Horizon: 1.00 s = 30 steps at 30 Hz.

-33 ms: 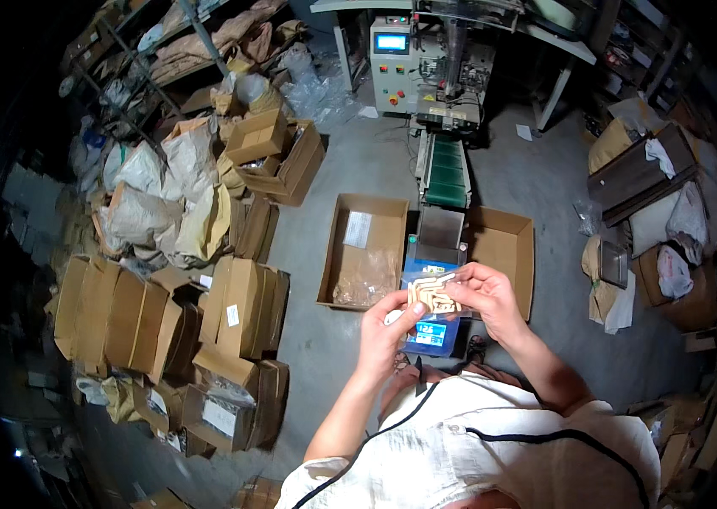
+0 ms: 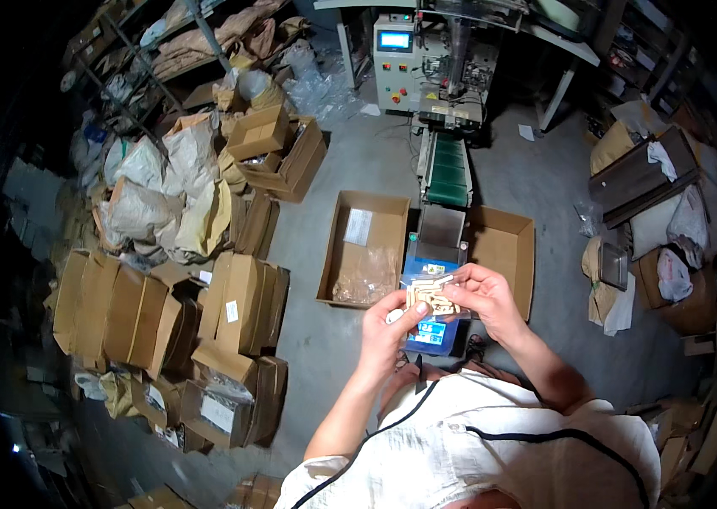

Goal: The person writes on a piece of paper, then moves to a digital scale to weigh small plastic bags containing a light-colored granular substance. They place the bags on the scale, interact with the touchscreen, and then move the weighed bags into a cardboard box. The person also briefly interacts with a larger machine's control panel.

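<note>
Between my hands is a small clear plastic bag [image 2: 431, 297] with several short, pale, wooden-looking pegs in it. My left hand [image 2: 386, 333] pinches the bag's left side, thumb on top. A small white round thing [image 2: 394, 316] shows by the left fingers; I cannot tell what it is. My right hand [image 2: 492, 303] grips the right side of the bag between thumb and fingers. Beneath the bag stands a blue scale [image 2: 420, 343] with a lit display, partly hidden by the bag and my hands.
A green conveyor belt [image 2: 447, 170] runs from a packing machine [image 2: 396, 64] down to a metal chute [image 2: 441, 226] at the scale. Open cardboard boxes flank it, the left box [image 2: 333, 246] holding clear bags, the right box [image 2: 521, 254] partly hidden. Cartons [image 2: 244, 310] and sacks [image 2: 145, 212] crowd the left.
The pegs lie a little differently inside the bag. Both hands keep their grip at nearly the same place, and the view has shifted slightly.
</note>
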Motion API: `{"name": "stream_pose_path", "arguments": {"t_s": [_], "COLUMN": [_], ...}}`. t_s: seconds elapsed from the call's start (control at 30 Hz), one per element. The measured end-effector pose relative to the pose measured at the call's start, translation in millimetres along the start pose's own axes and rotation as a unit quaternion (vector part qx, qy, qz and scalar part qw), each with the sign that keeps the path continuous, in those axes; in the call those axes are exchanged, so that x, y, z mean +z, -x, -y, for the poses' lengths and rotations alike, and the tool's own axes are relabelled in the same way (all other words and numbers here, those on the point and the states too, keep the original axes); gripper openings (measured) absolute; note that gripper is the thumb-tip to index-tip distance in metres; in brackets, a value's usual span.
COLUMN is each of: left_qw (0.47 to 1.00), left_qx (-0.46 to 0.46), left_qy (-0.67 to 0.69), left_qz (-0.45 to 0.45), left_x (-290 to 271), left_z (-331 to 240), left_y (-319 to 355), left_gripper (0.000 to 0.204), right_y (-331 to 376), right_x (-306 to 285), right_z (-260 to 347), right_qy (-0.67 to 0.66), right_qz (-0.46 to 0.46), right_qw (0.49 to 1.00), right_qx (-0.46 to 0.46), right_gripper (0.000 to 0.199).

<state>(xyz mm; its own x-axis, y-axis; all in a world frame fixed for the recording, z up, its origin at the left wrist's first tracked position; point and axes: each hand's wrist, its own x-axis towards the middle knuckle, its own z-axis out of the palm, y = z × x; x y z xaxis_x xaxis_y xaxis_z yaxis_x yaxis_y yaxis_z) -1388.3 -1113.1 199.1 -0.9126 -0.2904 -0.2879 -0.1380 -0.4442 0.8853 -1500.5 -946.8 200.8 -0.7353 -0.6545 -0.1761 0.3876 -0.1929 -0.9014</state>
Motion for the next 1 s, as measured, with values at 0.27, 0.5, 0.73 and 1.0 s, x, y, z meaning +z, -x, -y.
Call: {"name": "stream_pose_path", "arguments": {"t_s": [0.27, 0.5, 0.73, 1.0], "left_qw": [0.989, 0.966, 0.967, 0.975], "left_qx": [-0.138, -0.216, -0.183, -0.189], "left_qy": [-0.003, 0.134, 0.110, 0.045], "left_qz": [0.051, -0.047, -0.135, -0.104], "left_x": [-31.2, -41.4, -59.8, -74.0], "left_z": [41.8, 78.6, 97.5, 79.8], "left_y": [17.1, 47.0, 71.1, 80.6], "left_gripper": [0.016, 0.018, 0.024, 0.027], "right_y": [12.9, 23.1, 27.8, 27.6], "right_x": [-35.1, -4.1, 25.1, 29.6], "right_z": [-66.6, -103.6, -88.7, -130.3], "right_qy": [0.166, 0.191, 0.367, 0.321], "right_qz": [0.188, 0.077, 0.140, 0.184], "right_qw": [0.956, 0.970, 0.917, 0.929], "right_qx": [0.154, 0.126, 0.071, 0.013], "right_gripper": [0.013, 0.013, 0.018, 0.025]}}
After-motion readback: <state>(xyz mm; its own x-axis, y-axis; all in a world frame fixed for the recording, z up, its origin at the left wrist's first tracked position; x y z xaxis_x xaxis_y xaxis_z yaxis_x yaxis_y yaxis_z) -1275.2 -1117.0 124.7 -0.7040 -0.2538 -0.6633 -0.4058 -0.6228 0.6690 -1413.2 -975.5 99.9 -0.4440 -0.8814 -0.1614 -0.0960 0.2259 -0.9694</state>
